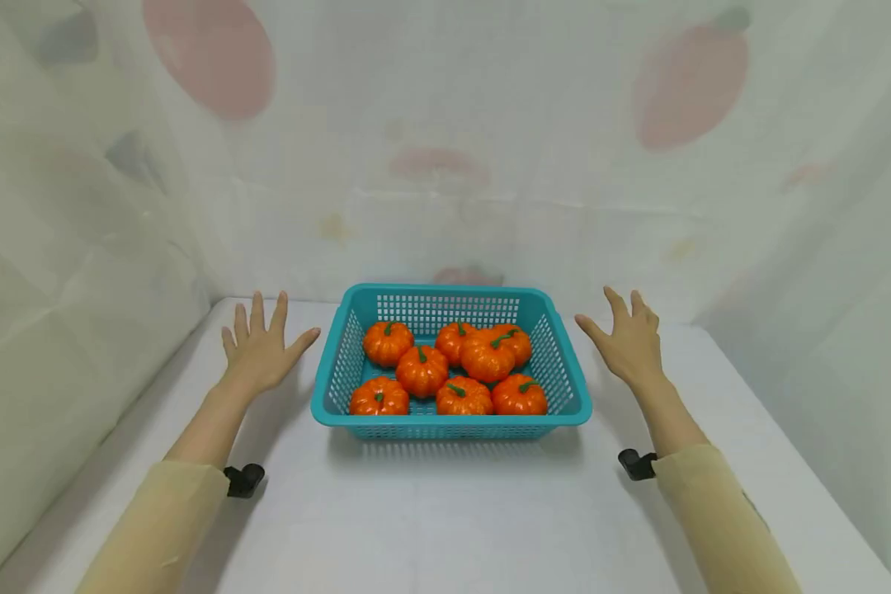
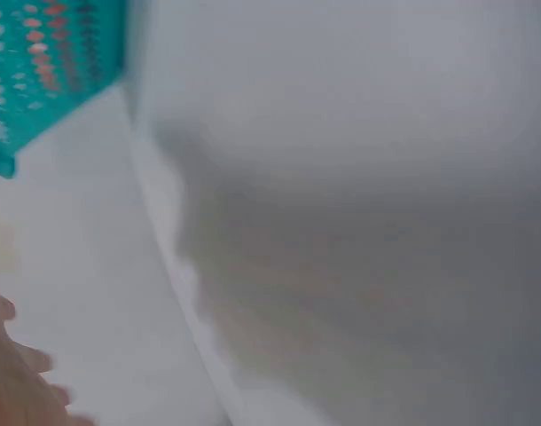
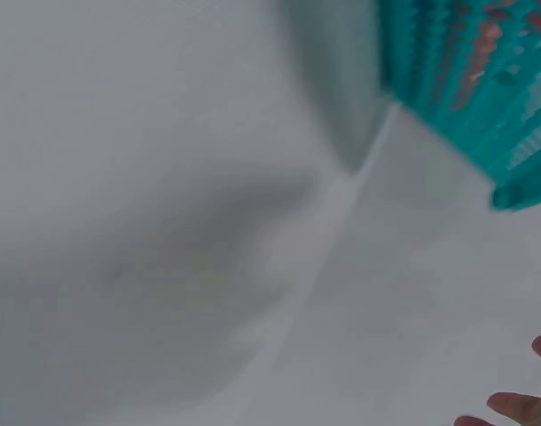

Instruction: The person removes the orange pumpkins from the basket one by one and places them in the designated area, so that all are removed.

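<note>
A teal perforated plastic basket (image 1: 451, 417) of rectangular shape sits on the white table surface (image 1: 445, 520), towards its far half and roughly centred between both sides. Inside lie seven small orange plastic pumpkins with green stems (image 1: 421, 370), grouped across the basket floor and below its rim. The left hand (image 1: 261, 348) is raised beside the basket's left wall, fingers straight and spread, holding nothing; its thumb tip is near the rim, apart from it. The right hand (image 1: 627, 340) stands likewise beside the right wall, fingers extended and spread, empty, with a clear gap to the rim. Bare tabletop lies on either side of the basket and in front of it. A pale draped cloth backdrop with faded pink patches (image 1: 445, 148) closes the table at the rear and both sides. Both wrist views are blurred, showing only a basket corner and fingertips.
</note>
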The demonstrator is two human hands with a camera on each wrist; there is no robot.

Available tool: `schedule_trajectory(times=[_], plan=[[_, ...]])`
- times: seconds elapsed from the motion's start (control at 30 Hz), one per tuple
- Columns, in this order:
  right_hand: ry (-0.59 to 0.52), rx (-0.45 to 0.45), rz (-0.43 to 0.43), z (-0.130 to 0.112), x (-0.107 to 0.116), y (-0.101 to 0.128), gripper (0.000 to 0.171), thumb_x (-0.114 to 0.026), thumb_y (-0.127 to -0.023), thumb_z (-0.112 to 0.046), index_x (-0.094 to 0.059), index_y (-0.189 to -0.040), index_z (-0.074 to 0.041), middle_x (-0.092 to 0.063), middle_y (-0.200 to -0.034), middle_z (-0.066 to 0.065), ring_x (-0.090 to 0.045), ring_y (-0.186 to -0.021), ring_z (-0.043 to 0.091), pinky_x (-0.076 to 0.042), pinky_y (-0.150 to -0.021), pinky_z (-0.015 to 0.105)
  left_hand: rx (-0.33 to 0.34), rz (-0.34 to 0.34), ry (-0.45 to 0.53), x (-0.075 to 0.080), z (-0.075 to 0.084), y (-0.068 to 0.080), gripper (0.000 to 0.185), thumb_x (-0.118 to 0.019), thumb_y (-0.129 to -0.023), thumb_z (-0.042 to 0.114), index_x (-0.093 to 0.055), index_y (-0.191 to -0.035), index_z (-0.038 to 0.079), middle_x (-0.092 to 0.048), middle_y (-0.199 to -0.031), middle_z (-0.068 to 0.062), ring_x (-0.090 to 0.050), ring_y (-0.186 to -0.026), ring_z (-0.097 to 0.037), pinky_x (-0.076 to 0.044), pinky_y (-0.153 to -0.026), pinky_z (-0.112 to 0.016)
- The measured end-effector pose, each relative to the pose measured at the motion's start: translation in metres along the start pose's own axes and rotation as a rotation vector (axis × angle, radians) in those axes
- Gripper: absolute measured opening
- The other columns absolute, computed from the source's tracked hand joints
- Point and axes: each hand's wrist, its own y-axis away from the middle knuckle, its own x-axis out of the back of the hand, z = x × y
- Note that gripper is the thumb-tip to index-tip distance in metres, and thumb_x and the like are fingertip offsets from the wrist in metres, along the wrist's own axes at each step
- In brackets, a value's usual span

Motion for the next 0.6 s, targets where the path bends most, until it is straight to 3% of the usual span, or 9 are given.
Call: schedule_trajectory(times=[0.07, 0.13, 0.23, 0.3, 0.43, 0.6], plan=[[-0.121, 0.028, 0.029, -0.014, 0.004, 0.002, 0.081, -0.053, -0.095, -0.059, -0.031, -0.154, -0.008, -0.023, -0.158, 0.032, -0.025, -0.141, 0.057, -0.030, -0.109, 0.076, -0.004, -0.025, 0.137, 0.002, 0.007, 0.001, 0.093, -0.032, -0.098, 0.067, 0.006, -0.159, 0.008, 0.001, -0.161, -0.035, -0.004, -0.147, -0.060, -0.007, -0.112, -0.081], [-0.258, 0.045, 0.008, -0.031, 0.006, 0.005, 0.076, -0.061, -0.094, -0.051, -0.035, -0.152, -0.008, -0.031, -0.156, 0.027, -0.033, -0.140, 0.051, -0.037, -0.110, 0.069, -0.006, -0.079, 0.337, 0.003, 0.015, 0.002, 0.088, -0.035, -0.101, 0.060, 0.004, -0.159, 0.006, -0.014, -0.159, -0.037, -0.023, -0.143, -0.058, -0.024, -0.114, -0.075], [-0.419, 0.048, -0.116, -0.056, 0.007, 0.010, 0.074, -0.066, -0.092, -0.045, -0.037, -0.151, -0.012, -0.036, -0.156, 0.020, -0.041, -0.138, 0.043, -0.043, -0.109, 0.062, 0.022, -0.196, 0.622, 0.003, 0.025, 0.004, 0.081, -0.041, -0.103, 0.051, 0.002, -0.160, 0.012, -0.030, -0.155, -0.032, -0.049, -0.129, -0.047, -0.048, -0.106, -0.060], [-0.488, 0.039, -0.235, -0.070, 0.005, 0.013, 0.074, -0.068, -0.091, -0.043, -0.036, -0.151, -0.015, -0.036, -0.157, 0.017, -0.043, -0.138, 0.041, -0.045, -0.108, 0.060, 0.036, -0.282, 0.777, 0.002, 0.029, 0.004, 0.077, -0.045, -0.103, 0.042, 0.001, -0.161, 0.018, -0.033, -0.153, -0.029, -0.057, -0.120, -0.036, -0.055, -0.102, -0.048], [-0.540, 0.026, -0.411, -0.087, -0.007, 0.012, 0.077, -0.072, -0.089, -0.039, -0.034, -0.152, -0.015, -0.034, -0.158, 0.016, -0.042, -0.138, 0.041, -0.045, -0.108, 0.059, 0.040, -0.385, 0.893, -0.003, 0.033, 0.005, 0.079, -0.053, -0.101, 0.026, -0.002, -0.161, 0.023, -0.036, -0.149, -0.026, -0.059, -0.113, -0.023, -0.056, -0.096, -0.036], [-0.517, 0.011, -0.497, -0.098, -0.025, 0.012, 0.083, -0.075, -0.086, -0.039, -0.032, -0.153, -0.015, -0.034, -0.158, 0.016, -0.039, -0.141, 0.041, -0.044, -0.111, 0.058, 0.070, -0.395, 0.985, -0.006, 0.031, 0.004, 0.080, -0.059, -0.098, 0.021, -0.010, -0.160, 0.021, -0.043, -0.143, -0.019, -0.061, -0.111, -0.018, -0.058, -0.091, -0.032]])
